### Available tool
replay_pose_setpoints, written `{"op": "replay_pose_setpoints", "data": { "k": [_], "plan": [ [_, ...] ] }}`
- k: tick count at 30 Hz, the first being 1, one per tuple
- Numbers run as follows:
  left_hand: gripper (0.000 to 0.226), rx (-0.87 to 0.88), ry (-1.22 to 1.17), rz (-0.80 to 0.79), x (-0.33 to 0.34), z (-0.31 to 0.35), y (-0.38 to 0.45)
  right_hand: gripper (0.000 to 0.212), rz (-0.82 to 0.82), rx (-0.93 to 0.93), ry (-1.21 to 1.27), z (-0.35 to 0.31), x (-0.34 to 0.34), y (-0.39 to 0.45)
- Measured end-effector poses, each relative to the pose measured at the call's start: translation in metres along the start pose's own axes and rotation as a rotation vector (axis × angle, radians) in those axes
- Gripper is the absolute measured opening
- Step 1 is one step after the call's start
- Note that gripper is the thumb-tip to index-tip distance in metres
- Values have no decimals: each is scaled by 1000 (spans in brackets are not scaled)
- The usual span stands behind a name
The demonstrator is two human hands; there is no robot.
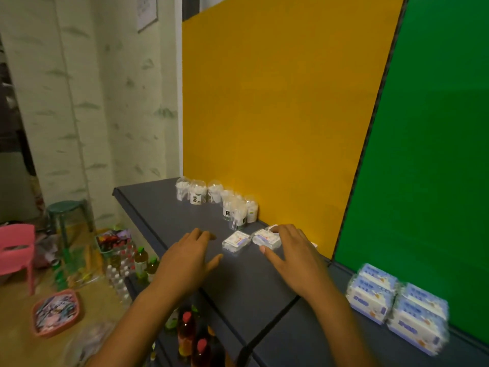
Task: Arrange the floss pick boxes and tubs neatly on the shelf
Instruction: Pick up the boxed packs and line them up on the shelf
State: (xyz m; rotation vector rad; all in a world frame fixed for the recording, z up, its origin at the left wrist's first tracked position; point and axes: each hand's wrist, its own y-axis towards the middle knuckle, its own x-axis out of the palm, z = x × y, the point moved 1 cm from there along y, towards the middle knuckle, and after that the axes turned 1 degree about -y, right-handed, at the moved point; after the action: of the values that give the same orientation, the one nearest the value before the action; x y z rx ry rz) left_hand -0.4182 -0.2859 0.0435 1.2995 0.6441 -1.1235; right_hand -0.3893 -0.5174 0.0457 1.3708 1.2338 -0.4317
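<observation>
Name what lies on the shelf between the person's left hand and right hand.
In the head view, one flat floss pick box lies between the left hand and right hand.

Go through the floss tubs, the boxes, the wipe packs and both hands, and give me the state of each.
Clear plastic floss tubs: upright, loosely clustered by the yellow panel.
Flat clear floss box: lying flat, untouched.
Second flat floss box: under right fingers.
Left hand: open, empty.
Right hand: resting on box.
Blue-white wipe packs: stacked.

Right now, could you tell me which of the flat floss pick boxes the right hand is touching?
The right hand rests on the right-hand box, nearest the yellow panel; the other box lies untouched between both hands.
</observation>
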Motion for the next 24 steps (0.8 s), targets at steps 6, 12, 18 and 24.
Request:
{"op": "replay_pose_setpoints", "data": {
  "k": [6,12,18,24],
  "plan": [
    [50,76,-76,-67,27,-32,53,46,11,124,-33,6,26,29],
    [48,155,-179,-157,58,-68,107,47,2,281,-52,9,60,57],
    [56,201,-347,-294,103,-84,134,46,15,398,-64,19,90,74],
    [84,226,-372,-403,140,-86,151,46,30,464,-86,27,103,93]
  ]
}}
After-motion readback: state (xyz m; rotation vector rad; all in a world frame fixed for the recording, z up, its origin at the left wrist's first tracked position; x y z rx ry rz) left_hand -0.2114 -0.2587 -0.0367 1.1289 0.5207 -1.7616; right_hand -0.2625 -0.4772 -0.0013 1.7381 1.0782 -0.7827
